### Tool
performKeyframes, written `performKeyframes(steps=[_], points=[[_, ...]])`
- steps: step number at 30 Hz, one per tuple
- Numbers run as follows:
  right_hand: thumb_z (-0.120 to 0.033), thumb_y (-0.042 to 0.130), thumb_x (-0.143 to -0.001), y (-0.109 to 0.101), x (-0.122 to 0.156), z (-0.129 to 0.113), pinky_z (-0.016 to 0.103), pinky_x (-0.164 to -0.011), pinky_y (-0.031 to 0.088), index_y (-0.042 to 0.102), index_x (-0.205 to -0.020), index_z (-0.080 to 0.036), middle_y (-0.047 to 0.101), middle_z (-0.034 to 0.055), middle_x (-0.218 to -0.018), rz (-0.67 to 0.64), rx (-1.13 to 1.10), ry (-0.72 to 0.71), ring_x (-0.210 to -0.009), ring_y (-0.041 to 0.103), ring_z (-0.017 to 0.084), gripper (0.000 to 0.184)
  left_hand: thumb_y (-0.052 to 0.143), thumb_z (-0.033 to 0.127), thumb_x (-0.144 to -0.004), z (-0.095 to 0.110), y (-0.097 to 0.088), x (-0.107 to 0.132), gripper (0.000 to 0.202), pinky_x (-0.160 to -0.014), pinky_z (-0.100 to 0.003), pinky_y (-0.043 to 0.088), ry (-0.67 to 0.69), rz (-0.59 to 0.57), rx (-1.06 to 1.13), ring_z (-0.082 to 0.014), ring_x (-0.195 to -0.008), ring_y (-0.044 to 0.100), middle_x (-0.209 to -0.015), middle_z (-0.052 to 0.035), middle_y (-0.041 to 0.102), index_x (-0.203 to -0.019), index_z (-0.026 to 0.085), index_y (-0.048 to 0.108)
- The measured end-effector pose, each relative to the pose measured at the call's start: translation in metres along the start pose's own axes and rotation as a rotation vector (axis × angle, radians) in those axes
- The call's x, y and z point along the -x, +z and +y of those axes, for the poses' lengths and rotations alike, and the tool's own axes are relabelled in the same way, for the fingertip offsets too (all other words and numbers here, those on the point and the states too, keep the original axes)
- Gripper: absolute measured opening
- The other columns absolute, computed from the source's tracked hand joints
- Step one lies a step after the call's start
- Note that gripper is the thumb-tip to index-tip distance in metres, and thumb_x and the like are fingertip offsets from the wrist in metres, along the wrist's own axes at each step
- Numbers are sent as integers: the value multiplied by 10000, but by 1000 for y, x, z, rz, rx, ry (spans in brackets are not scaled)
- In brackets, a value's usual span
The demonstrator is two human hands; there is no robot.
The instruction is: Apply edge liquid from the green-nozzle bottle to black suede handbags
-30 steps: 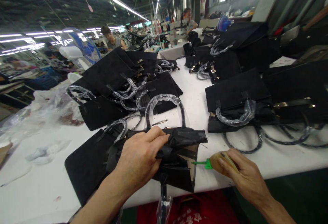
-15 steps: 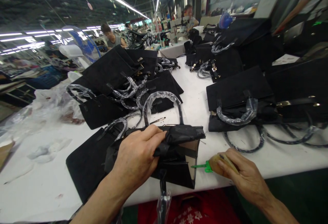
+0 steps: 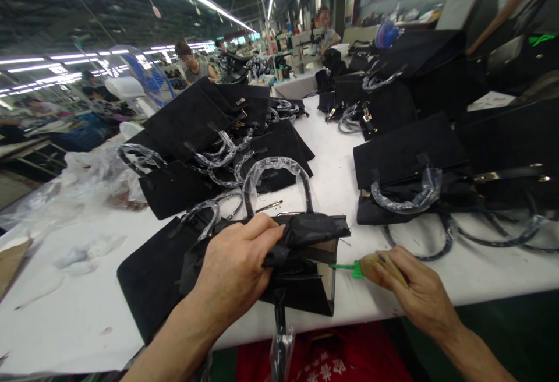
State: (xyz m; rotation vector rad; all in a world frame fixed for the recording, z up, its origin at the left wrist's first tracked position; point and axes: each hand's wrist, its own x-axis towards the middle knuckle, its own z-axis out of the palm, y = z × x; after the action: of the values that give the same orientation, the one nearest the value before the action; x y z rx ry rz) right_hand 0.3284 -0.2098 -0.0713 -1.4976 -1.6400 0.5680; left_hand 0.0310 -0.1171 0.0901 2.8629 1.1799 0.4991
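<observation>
My left hand [image 3: 238, 260] is closed on the bunched black lining of a black handbag [image 3: 305, 294], which lies at the table's near edge with its open side facing right. One plastic-wrapped handle [image 3: 277, 163] of the bag arches up behind, the other hangs over the front edge. Between the fingers of my right hand [image 3: 414, 286] is a yellowish glue bottle [image 3: 378, 271] with a green nozzle. The nozzle tip points left and is at the bag's open side edge, near the pale inner board; I cannot tell whether it touches.
Black handbags [image 3: 183, 120] are piled on the left of the white table [image 3: 323, 137], and more handbags [image 3: 406, 166] lie on the right. Crumpled clear plastic [image 3: 96, 178] is at the left. A blue fan [image 3: 148, 79] stands behind. Other people are at work in the background.
The bottle in my right hand has moved up along the bag's open side edge, its nozzle higher than before. My left hand keeps its grip in the same place.
</observation>
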Motion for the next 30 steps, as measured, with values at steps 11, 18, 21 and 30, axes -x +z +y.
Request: performKeyframes(steps=[11, 18, 21, 30], points=[[-368, 529, -987, -1, 2, -2, 255, -636, 447, 577, -752, -224, 540, -8, -713, -36, -1, 41, -681, 560, 144, 280, 496, 70, -861, 3, -2, -2, 243, -764, -285, 567, 3, 21, -10, -173, -820, 669, -917, -31, 667, -977, 207, 661], [-329, 523, -996, -3, 1, -4, 265, -673, 440, 629, -890, -228, 559, 2, -763, -32, 37, -38, -719, 561, 144, 182, 501, 78, -873, 2, -1, 0, 236, -771, -291, 576, 2, 31, -6, -176, -822, 674, -927, -34, 674, -984, 206, 665], [-318, 513, -1003, -5, -1, -5, 265, -665, 434, 617, -870, -227, 551, 0, -758, -94, 40, -57, -716, 555, 140, 192, 517, 86, -868, 3, -1, 0, 232, -778, -283, 574, -4, 28, -8, -173, -819, 671, -931, -35, 677, -987, 211, 672], [-327, 544, -984, -7, 0, -4, 264, -656, 455, 653, -933, -235, 582, 4, -775, -45, 39, -47, -726, 582, 152, 151, 513, 82, -872, 4, 0, 0, 218, -759, -309, 573, -9, 35, -6, -191, -845, 677, -943, -34, 683, -980, 203, 658]])
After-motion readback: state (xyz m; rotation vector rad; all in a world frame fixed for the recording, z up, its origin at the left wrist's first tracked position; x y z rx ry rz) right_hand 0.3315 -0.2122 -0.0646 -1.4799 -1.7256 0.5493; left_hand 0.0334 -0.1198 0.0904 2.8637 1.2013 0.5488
